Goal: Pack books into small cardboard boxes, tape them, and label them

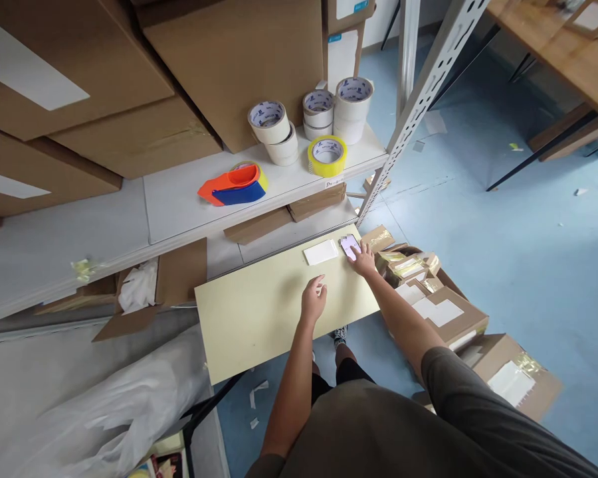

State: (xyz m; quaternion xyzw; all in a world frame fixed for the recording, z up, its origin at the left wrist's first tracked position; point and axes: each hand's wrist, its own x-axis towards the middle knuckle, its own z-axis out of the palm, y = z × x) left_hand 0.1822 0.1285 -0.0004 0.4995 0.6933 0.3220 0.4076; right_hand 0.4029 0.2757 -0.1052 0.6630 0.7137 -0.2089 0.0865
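A narrow pale yellow table [249, 312] stands before me. Near its right end lies a phone [350, 247] with a lit screen. My right hand [363, 259] rests at the phone's lower right edge, fingers apart, one fingertip on or just over the screen. Left of the phone lies a stack of white labels or cards [321, 252]. My left hand [313, 300] hovers above the table below that stack, fingers loosely curved and apart, with nothing in it.
Behind the table, a grey shelf [179, 216] bears tape rolls [327, 157], an orange and blue tape dispenser [236, 186] and large cartons [239, 66]. Taped parcels [443, 309] lie right of the table, beside a perforated metal post [418, 86]. White plastic sheeting [129, 398] is at lower left.
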